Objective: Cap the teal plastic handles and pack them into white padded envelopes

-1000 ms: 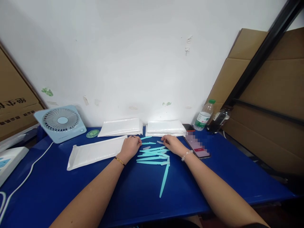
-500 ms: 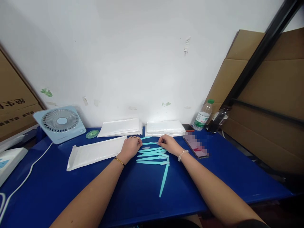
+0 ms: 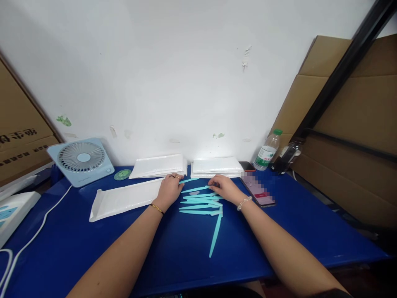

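Several turquoise blade-like sticks [image 3: 198, 212] lie in a loose stack on the blue table, their right ends close together. One more stick [image 3: 215, 238] points toward the table's front edge. My right hand [image 3: 226, 188] pinches the right end of an upper turquoise stick [image 3: 195, 189]. My left hand [image 3: 170, 191] is closed at the left end of the topmost stick [image 3: 190, 180], beside a white padded envelope [image 3: 127, 198]; its fingertips are partly hidden. Between the sticks lies a small pale translucent piece [image 3: 194, 193].
Two stacks of white envelopes [image 3: 158, 165] [image 3: 217, 166] stand against the wall. A blue fan [image 3: 82, 161] and green disc [image 3: 122, 174] are left; a phone [image 3: 259, 189], bottle [image 3: 266, 153] and dark jar [image 3: 287, 157] are right.
My left hand has moved slightly up and away from the left end of the second stick to the topmost one. My right hand remains at the second stick's right end.
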Demonstrator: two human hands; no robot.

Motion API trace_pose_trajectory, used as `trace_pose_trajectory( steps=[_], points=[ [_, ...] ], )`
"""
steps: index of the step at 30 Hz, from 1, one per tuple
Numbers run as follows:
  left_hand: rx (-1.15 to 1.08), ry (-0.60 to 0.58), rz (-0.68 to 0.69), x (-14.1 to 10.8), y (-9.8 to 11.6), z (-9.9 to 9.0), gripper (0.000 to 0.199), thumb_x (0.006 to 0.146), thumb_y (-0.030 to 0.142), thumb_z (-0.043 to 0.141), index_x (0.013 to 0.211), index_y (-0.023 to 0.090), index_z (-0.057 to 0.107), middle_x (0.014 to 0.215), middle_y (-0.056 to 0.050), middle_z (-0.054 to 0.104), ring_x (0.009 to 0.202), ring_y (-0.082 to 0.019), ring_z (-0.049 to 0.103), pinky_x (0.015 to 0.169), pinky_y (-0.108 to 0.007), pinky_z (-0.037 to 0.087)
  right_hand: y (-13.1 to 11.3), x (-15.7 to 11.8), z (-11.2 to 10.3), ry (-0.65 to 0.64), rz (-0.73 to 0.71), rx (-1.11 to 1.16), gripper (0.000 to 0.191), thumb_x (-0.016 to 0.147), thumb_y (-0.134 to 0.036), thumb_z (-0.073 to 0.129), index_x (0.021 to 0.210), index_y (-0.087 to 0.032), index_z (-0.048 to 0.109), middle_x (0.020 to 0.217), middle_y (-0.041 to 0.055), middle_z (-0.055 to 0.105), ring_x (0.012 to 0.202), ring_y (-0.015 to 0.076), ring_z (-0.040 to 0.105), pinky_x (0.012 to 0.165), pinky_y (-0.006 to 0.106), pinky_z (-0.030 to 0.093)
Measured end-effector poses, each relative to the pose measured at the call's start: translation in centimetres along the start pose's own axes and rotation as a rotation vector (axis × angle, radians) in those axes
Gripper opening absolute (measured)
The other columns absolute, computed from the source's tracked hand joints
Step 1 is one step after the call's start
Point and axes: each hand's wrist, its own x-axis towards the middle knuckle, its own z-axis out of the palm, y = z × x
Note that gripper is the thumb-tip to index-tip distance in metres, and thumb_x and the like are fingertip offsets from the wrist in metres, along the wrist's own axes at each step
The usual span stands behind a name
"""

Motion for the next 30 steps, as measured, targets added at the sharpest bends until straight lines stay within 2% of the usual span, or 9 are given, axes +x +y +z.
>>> trace_pose_trajectory(
  steps=[3,6,12,14,17,19,23,27,30],
  points=[
    [0.046,-0.028,-0.022,0.0,-0.4,0.3,0.024,0.083,0.026,0.051,0.103,0.020,0.064,0.107,-0.008,0.064,0.104,-0.025,0.053,0.087,-0.034,0.040,-2.0,0.1,1.3,-0.033,-0.171,-0.052,0.015,0.085,-0.021,0.055,0.096,-0.021,0.066,0.092,0.0057,0.061,0.079,0.0157,0.057,0.073,0.028,0.045],
    [0.044,-0.054,-0.025,0.0,-0.1,0.4,0.017,0.082,0.025,0.051,0.090,0.021,0.065,0.096,-0.006,0.067,0.097,-0.024,0.055,0.082,-0.033,0.040,-3.8,0.2,2.7,-0.095,-0.280,-0.171,0.017,0.089,-0.024,0.051,0.098,-0.020,0.065,0.090,0.0068,0.060,0.087,0.0183,0.056,0.077,0.029,0.044],
    [0.053,-0.071,-0.064,0.0,0.4,-0.1,0.013,0.080,0.025,0.053,0.081,0.020,0.064,0.091,-0.006,0.067,0.095,-0.024,0.056,0.080,-0.032,0.040,-4.5,0.3,2.9,-0.093,-0.210,-0.348,0.011,0.084,-0.014,0.051,0.078,-0.016,0.061,0.078,0.0068,0.057,0.073,0.0176,0.055,0.066,0.028,0.043],
    [0.032,-0.067,-0.067,0.0,0.5,-0.3,0.012,0.080,0.025,0.052,0.080,0.020,0.063,0.089,-0.006,0.068,0.093,-0.023,0.057,0.078,-0.031,0.040,-4.0,0.3,2.3,-0.041,-0.140,-0.216,0.009,0.079,-0.012,0.053,0.075,-0.017,0.059,0.074,0.0042,0.057,0.068,0.0152,0.054,0.063,0.026,0.042],
    [-0.064,-0.060,-0.069,-0.1,0.5,-0.4,0.014,0.082,0.026,0.049,0.080,0.020,0.061,0.084,-0.004,0.067,0.085,-0.020,0.059,0.071,-0.029,0.040,-2.6,0.3,1.4,0.071,0.043,0.155,0.005,0.076,-0.018,0.056,0.079,-0.019,0.059,0.066,-0.0005,0.056,0.059,0.0122,0.051,0.057,0.023,0.041],
    [-0.162,-0.056,-0.071,0.0,0.4,-0.4,0.015,0.083,0.027,0.047,0.081,0.020,0.059,0.079,-0.003,0.066,0.078,-0.018,0.059,0.067,-0.027,0.040,-1.6,0.4,0.7,0.123,0.131,0.391,0.016,0.074,-0.023,0.057,0.090,-0.019,0.060,0.064,-0.0030,0.054,0.056,0.0112,0.050,0.056,0.023,0.041],
    [-0.356,-0.075,-0.086,0.1,0.2,0.0,0.016,0.083,0.031,0.046,0.081,0.020,0.056,0.074,-0.001,0.063,0.069,-0.016,0.057,0.062,-0.025,0.040,-0.6,0.3,0.0,0.224,0.182,0.699,0.024,0.073,-0.026,0.057,0.096,-0.020,0.058,0.064,-0.0050,0.050,0.054,0.0094,0.048,0.055,0.023,0.040],
    [-0.496,-0.098,-0.099,0.1,0.2,0.3,0.019,0.082,0.035,0.047,0.081,0.019,0.056,0.074,-0.001,0.061,0.067,-0.015,0.056,0.061,-0.025,0.041,-1.0,0.3,-0.3,0.391,0.198,0.868,0.027,0.073,-0.028,0.059,0.099,-0.023,0.053,0.069,-0.0050,0.051,0.057,0.0104,0.054,0.056,0.024,0.042],
    [-0.552,-0.106,-0.086,0.0,0.4,0.4,0.020,0.081,0.036,0.048,0.081,0.018,0.056,0.075,-0.001,0.061,0.068,-0.015,0.056,0.061,-0.025,0.041,-1.4,0.3,-0.4,0.383,0.188,0.904,0.031,0.073,-0.029,0.060,0.102,-0.023,0.054,0.069,-0.0048,0.052,0.057,0.0102,0.054,0.057,0.024,0.043]
  ],
)
